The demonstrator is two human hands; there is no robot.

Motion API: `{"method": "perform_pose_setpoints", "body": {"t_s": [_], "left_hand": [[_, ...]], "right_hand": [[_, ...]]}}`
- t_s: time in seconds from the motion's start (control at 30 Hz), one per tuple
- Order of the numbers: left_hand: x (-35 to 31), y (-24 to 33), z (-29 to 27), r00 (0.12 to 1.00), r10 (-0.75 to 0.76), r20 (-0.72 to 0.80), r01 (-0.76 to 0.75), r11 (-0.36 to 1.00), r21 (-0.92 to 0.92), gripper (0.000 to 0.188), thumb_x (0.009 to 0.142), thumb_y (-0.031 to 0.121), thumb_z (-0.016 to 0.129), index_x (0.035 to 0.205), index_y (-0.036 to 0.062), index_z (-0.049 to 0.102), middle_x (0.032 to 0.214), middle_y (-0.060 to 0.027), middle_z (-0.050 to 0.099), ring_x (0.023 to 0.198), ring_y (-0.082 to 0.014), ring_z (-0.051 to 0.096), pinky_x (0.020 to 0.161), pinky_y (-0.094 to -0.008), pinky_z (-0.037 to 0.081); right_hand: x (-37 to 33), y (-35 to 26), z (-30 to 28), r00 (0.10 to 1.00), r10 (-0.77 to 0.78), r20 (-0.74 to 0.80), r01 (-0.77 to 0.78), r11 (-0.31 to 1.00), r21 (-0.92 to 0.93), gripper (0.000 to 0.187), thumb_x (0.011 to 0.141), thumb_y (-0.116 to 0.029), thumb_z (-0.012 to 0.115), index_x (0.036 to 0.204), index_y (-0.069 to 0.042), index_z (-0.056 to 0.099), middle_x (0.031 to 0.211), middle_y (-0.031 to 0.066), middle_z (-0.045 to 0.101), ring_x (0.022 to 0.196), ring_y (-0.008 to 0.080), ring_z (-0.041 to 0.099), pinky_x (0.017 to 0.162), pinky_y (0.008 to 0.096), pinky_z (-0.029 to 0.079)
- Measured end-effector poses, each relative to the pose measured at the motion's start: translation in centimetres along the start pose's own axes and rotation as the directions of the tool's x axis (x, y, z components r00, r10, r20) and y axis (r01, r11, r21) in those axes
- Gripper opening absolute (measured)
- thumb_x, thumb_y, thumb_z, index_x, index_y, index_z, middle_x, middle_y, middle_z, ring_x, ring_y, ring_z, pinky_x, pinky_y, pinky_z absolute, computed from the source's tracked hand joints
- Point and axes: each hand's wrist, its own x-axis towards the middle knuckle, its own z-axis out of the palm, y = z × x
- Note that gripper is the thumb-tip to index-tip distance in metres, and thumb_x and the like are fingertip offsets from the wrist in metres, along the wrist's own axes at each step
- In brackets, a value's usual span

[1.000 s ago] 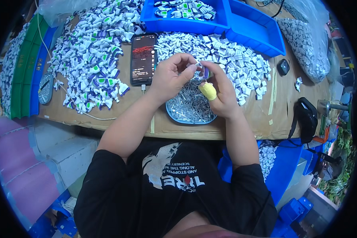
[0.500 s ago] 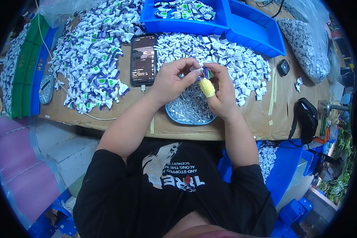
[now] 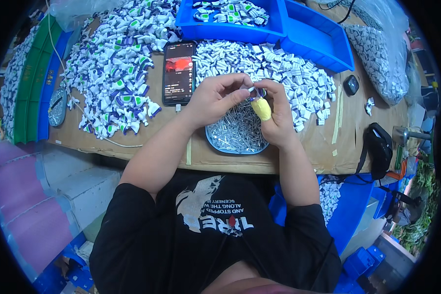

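Shifted slightly to the right since the earlier frame is the purple-and-white part [image 3: 261, 92], now mostly covered by fingertips, while a small white piece [image 3: 251, 89] is exposed beside it. Both are held above the far side of the tray of metal pins [image 3: 237, 152]; whether they are joined cannot be told. The white piece is pinched by the thumb and fingertips of the left hand [image 3: 208, 102], and the purple-and-white part is gripped by those of the right hand [image 3: 278, 111], on whose thumb a yellow wrap [image 3: 261, 109] is worn. Thus the pieces are enclosed between the two hands, at their tips. Light, stiff, smooth plastic is suggested by their look; they would best be taken by the outer edges, since small faces could slip.

Beyond the tray, white pieces [image 3: 301, 90] are heaped on the tabletop [image 3: 306, 154], with a blue bin [image 3: 232, 33] set farther back. To the tray's far left a phone [image 3: 179, 73] is laid, and past it green-marked white parts [image 3: 115, 88] are piled. Well right of the tray, a black case [image 3: 350, 84] is seen.
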Motion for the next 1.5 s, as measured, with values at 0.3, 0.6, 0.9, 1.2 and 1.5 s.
{"method": "perform_pose_setpoints", "body": {"t_s": [0.3,0.6,0.9,1.2,1.5], "left_hand": [[0.2,-0.1,0.3,0.996,0.08,-0.03,-0.083,0.989,-0.123,0.019,0.091,0.009,0.062,0.107,0.0002,0.058,0.097,-0.0043,0.063,0.086,-0.0083,0.06,0.076,-0.022,0.049],[0.4,0.4,0.2,0.996,-0.02,-0.088,-0.011,0.941,-0.337,0.027,0.09,0.007,0.062,0.113,-0.0007,0.052,0.101,-0.0117,0.065,0.089,-0.0153,0.065,0.078,-0.027,0.053],[0.2,0.1,0.4,0.992,0.05,-0.118,-0.074,0.976,-0.206,0.027,0.087,0.004,0.066,0.111,-0.0018,0.058,0.099,-0.0096,0.066,0.09,-0.0131,0.064,0.08,-0.0257,0.052],[0.5,0.3,0.0,0.995,-0.065,-0.072,0.042,0.959,-0.282,0.028,0.092,0.012,0.06,0.115,-0.0032,0.06,0.096,-0.0073,0.066,0.087,-0.0106,0.062,0.076,-0.0246,0.05],[0.4,0.6,0.3,0.994,-0.089,-0.058,0.068,0.954,-0.293,0.028,0.092,0.013,0.06,0.114,-0.0033,0.061,0.097,-0.0067,0.066,0.086,-0.01,0.06,0.077,-0.025,0.049]], "right_hand": [[-0.1,-0.2,-0.1,1.0,0.018,0.014,-0.019,0.999,0.029,0.035,0.089,0.003,0.05,0.122,-0.003,0.045,0.109,0.0079,0.054,0.095,0.0138,0.053,0.083,0.0264,0.042],[-0.2,0.6,-0.1,0.999,-0.036,0.02,0.036,0.999,0.016,0.035,0.088,0.005,0.053,0.121,-0.004,0.046,0.113,0.0117,0.055,0.098,0.0175,0.055,0.086,0.0307,0.044],[-0.3,0.0,-0.1,1.0,0.0,0.007,0.0,1.0,-0.002,0.034,0.087,0.007,0.054,0.119,-0.004,0.047,0.107,0.0085,0.053,0.096,0.0148,0.055,0.084,0.0274,0.044],[-0.4,0.1,0.1,1.0,0.002,-0.01,-0.001,0.997,0.077,0.03,0.089,0.007,0.054,0.116,-0.004,0.047,0.105,0.0074,0.054,0.095,0.013,0.055,0.084,0.0267,0.043],[-0.4,0.3,0.1,0.999,-0.033,0.001,0.032,0.991,0.128,0.025,0.088,0.007,0.053,0.11,-0.005,0.048,0.103,0.0075,0.054,0.094,0.0133,0.057,0.079,0.0268,0.049]]}}
